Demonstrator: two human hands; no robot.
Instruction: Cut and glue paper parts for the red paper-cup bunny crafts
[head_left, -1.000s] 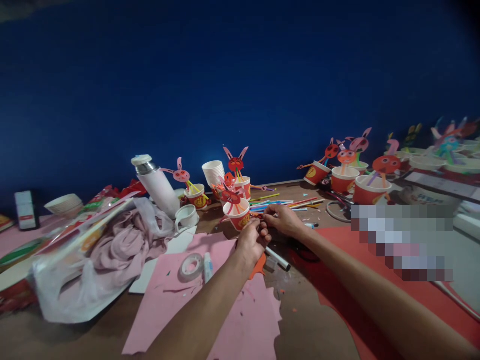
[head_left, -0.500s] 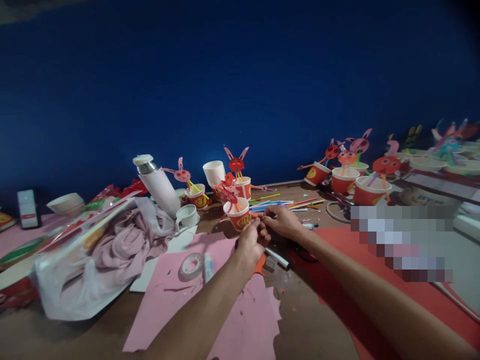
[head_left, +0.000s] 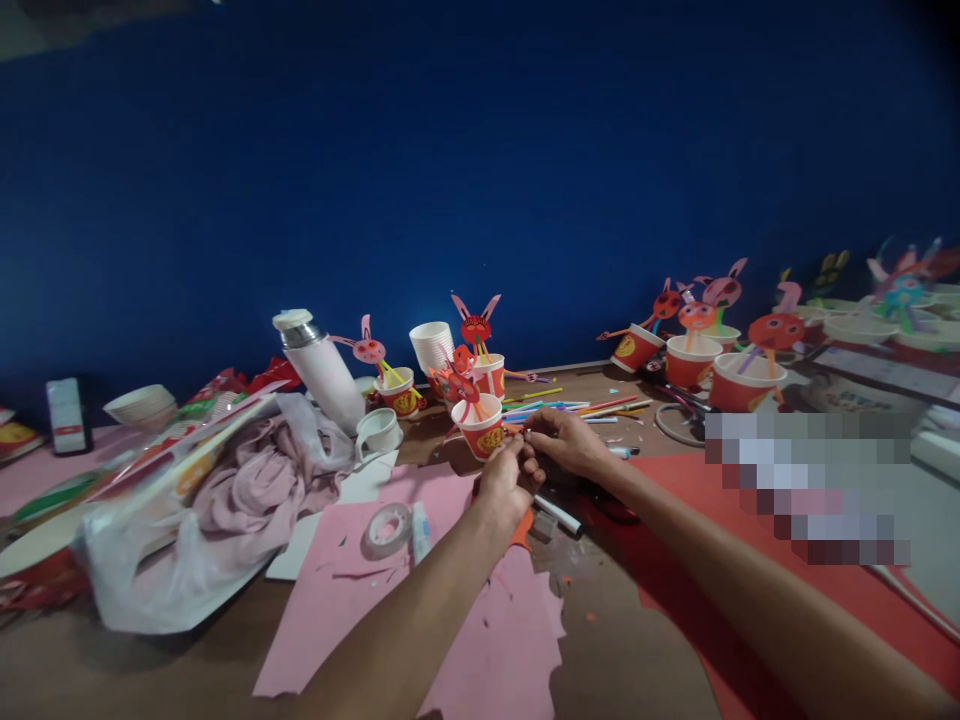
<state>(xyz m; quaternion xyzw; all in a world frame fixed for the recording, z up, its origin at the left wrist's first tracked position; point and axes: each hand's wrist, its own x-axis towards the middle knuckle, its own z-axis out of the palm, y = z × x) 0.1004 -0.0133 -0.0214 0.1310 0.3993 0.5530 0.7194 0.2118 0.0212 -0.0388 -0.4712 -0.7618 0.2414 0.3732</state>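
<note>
A red and white paper cup (head_left: 480, 440) carries a red paper rabbit figure (head_left: 463, 385) on straws. Just right of this cup, a thin orange straw (head_left: 513, 430) sticks out to where my hands meet. My left hand (head_left: 511, 480), palm side up, is closed with thumb and fingers around the straw's end. From the right, my right hand (head_left: 566, 442) pinches at the same spot. The small tip between the fingers is mostly hidden. Under my left wrist show orange handles (head_left: 521, 528), apparently of scissors.
Pink paper (head_left: 480, 650) lies in front with a tape roll (head_left: 387, 530) and a glue tube (head_left: 420, 532). A white marker (head_left: 559, 515) rests near my hands, loose straws (head_left: 577, 408) behind. Red paper (head_left: 675, 500) is right. A thermos (head_left: 319, 375) and more cup figures (head_left: 694, 355) stand further back.
The whole view has shifted slightly. My hands stay together beside the cup, with only small finger movements.
</note>
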